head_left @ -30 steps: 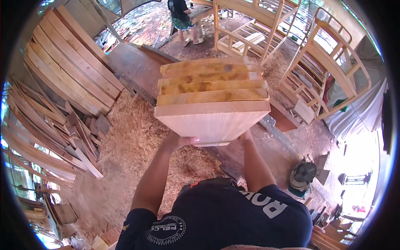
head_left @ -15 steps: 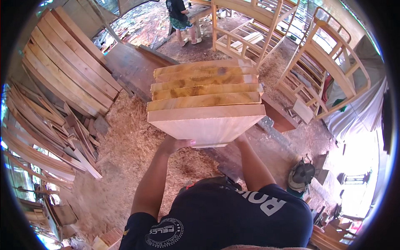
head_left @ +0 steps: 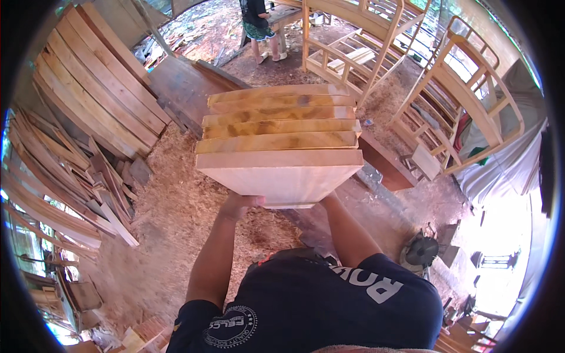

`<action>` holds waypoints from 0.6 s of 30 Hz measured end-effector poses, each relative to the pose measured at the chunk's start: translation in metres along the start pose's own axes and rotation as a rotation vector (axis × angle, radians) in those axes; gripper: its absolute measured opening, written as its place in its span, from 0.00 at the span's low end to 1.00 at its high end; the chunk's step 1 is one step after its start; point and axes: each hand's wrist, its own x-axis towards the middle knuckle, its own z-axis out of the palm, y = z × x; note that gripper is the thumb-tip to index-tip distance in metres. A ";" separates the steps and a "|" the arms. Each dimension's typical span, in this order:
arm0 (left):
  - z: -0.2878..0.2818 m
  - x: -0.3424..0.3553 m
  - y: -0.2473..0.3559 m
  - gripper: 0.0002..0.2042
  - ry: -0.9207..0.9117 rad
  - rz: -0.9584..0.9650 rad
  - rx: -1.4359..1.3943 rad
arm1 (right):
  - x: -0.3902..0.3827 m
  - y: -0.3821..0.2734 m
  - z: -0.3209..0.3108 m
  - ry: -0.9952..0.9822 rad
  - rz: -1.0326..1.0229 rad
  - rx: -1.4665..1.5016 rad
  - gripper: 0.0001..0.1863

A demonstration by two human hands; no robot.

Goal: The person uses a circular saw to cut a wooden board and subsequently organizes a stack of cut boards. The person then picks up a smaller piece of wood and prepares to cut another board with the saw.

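Note:
A stack of several thick wooden boards (head_left: 279, 160) is held up in front of my chest. Its nearest board shows a pale, smooth broad face, while the ends behind it are yellower with dark stains. My left hand (head_left: 240, 203) grips the lower left of the stack, thumb lying on the near face and fingers tucked out of sight. At the lower right, my right hand (head_left: 328, 200) bears the other side; its fingers are hidden by the boards.
Long planks (head_left: 97, 82) lean at the far left, above a heap of offcuts (head_left: 103, 182). Sawdust covers the floor (head_left: 170, 235). Wooden bed frames (head_left: 347, 59) stand at the far right, a round dark fan-like object (head_left: 421, 250) nearer. Another person (head_left: 257, 26) stands at a far bench.
The stack has shifted slightly left in the view, both hands keeping their hold. The surroundings have moved a little as my head and body shift.

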 end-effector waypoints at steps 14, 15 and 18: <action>-0.005 0.000 0.037 0.30 -0.127 0.033 0.437 | -0.039 -0.105 -0.054 -0.819 -0.198 -0.590 0.53; -0.004 0.004 0.040 0.30 -0.106 0.050 0.432 | -0.028 -0.111 -0.060 -0.851 -0.189 -0.675 0.55; -0.005 -0.002 0.052 0.32 -0.092 0.006 0.599 | -0.034 -0.126 -0.040 -1.024 -0.324 -0.821 0.43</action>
